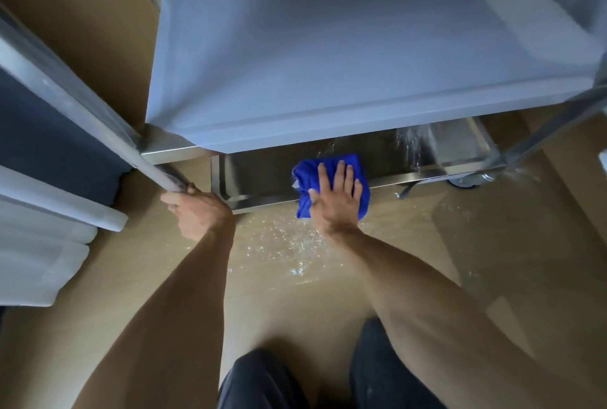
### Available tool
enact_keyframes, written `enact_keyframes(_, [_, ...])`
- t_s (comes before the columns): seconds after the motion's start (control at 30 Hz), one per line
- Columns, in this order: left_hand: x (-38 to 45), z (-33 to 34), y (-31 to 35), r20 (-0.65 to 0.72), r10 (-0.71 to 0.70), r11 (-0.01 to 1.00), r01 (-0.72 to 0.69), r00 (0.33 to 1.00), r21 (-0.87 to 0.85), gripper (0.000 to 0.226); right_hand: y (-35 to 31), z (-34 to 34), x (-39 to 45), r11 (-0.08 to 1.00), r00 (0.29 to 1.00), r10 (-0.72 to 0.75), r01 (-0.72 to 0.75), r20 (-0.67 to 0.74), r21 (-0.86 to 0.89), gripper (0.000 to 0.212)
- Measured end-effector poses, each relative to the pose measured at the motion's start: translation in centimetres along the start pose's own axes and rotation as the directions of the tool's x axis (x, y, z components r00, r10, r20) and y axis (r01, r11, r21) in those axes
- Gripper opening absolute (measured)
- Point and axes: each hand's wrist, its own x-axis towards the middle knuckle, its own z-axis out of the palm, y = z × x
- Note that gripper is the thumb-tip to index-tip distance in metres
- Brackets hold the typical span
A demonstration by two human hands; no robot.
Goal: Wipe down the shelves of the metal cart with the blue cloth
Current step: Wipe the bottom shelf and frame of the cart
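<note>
The metal cart fills the upper half of the head view. Its middle shelf (pixel 345 57) is a pale, matte tray. Below it, the shiny steel bottom shelf (pixel 262 175) shows only along its near edge. The blue cloth (pixel 310 175) lies bunched on that near edge. My right hand (pixel 335 198) presses flat on the cloth, fingers spread. My left hand (pixel 197 211) is closed around the lower end of the cart's near-left upright post (pixel 98 119).
White specks and streaks are scattered on the brown floor (pixel 282 247) in front of the cart and on the bottom shelf's right part. A caster wheel (pixel 466 180) shows at the right. White and dark slabs (pixel 42 238) stand at the left. My dark-trousered knees are at the bottom.
</note>
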Motion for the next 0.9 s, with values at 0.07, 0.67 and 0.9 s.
enact_keyframes(0.07, [0.1,0.4,-0.3,-0.007,0.013,1.000,-0.013,1.000,-0.009,0.035,5.6,-1.5,1.4,0.990,0.989,0.139,-0.140,-0.044,-0.011,0.062])
enact_keyframes(0.67, [1.0,-0.9,-1.8,0.111,0.185,0.982,-0.187,0.977,0.009,0.039,-16.9,5.0,-2.4,0.936,0.936,-0.333,0.343,0.113,-0.083,0.060])
enact_keyframes(0.9, [1.0,0.0,-1.9,0.083,0.152,0.987,-0.156,0.985,0.032,0.033,-11.0,5.0,-2.2,0.969,0.973,-0.231,0.229,-0.011,-0.089,0.074])
